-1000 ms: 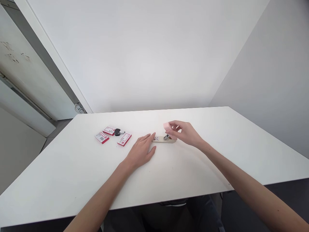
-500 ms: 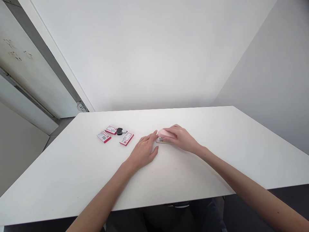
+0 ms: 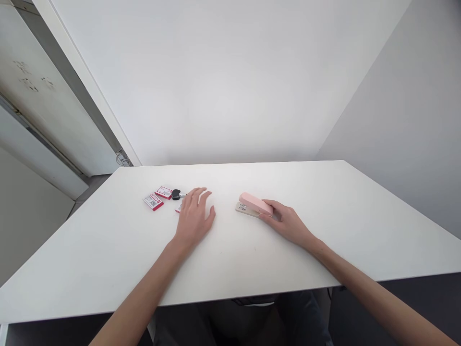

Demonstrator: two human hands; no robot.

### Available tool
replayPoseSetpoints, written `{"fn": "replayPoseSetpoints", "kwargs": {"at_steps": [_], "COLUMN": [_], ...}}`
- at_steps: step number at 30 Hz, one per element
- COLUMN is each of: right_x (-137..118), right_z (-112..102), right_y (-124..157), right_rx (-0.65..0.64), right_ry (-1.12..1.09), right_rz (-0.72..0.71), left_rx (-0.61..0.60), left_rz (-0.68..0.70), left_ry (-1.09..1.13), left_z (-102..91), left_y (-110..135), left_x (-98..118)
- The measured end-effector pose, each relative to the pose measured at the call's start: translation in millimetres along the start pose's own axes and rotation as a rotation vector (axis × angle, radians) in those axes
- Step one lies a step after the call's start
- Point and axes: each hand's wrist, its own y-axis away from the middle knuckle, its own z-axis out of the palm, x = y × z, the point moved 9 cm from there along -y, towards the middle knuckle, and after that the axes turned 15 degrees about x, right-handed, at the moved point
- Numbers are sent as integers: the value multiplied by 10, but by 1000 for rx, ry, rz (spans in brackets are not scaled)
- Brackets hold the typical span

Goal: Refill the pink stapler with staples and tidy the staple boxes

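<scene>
A pink stapler [image 3: 252, 202] with a pale base lies on the white table, its front end pointing left. Fingers and thumb of my right hand [image 3: 284, 218] grip its rear end. My left hand [image 3: 194, 211] is apart from the stapler, palm down with fingers spread and slightly bent. It partly covers one red-and-white staple box [image 3: 178, 208], and I cannot tell whether it touches it. Just beyond lies a small black-and-silver item [image 3: 176, 194], perhaps a key, its silver end partly behind my fingers.
Two more red-and-white boxes, a nearer one [image 3: 153, 202] and a farther one [image 3: 164, 192], lie on the left of the table [image 3: 223, 269]. A white wall [image 3: 223, 86] stands behind the table's back edge. My legs are below its front edge.
My left hand has left the stapler's front end and moved left, over one box. My right hand has slid back to the rear of the stapler, now turned slightly and more exposed.
</scene>
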Motion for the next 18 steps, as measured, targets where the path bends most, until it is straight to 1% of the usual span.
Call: {"fn": "replayPoseSetpoints", "kwargs": {"at_steps": [3,6,10,14,18], "right_x": [38,37,4,-3,11], "right_z": [-32,-53,-74,-96,-93], "right_y": [72,121,144,137,121], "right_rx": [21,36,37,47,46], "right_ry": [4,3,-16,-45,-85], "right_rz": [19,8,-9,-11,-18], "left_rx": [22,-4,-32,-83,-108], "left_rz": [-67,-106,-228,-314,-296], "left_ry": [-123,-206,-267,-252,-192], "left_z": [-131,-233,-359,-367,-316], "left_y": [59,172,292,333,316], "left_x": [-204,-349,-541,-658,-642]}}
